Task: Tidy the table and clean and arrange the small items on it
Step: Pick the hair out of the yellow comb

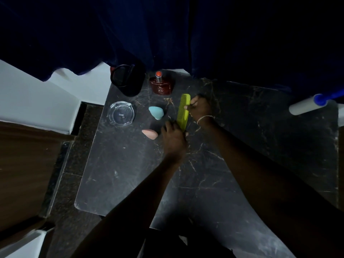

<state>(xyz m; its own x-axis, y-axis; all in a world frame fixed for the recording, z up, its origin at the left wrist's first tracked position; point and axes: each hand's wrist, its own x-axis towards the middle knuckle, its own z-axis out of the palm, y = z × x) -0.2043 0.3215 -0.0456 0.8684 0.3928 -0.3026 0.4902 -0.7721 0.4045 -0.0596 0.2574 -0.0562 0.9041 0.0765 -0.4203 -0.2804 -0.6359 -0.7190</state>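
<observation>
- Both hands grip the green comb [183, 112]: my right hand [200, 108] pinches its far end w/ fingertips, my left hand [174, 135] closes on the near end.
- Comb pos.: held lengthwise over the dark marble table [242, 146], mid-back area; contact w/ table cannot be told.
- Blue sponge [156, 112] and pink sponge [149, 134]: on table, just left of comb.
- Glass ashtray [121, 113]: further left.
- Red bottle [162, 84] and black cup [127, 81]: back edge.
- Lint roller [307, 106]: far right.

Both hands [200, 108] [174, 135] grip green comb [183, 111] above dark table [242, 155].
</observation>
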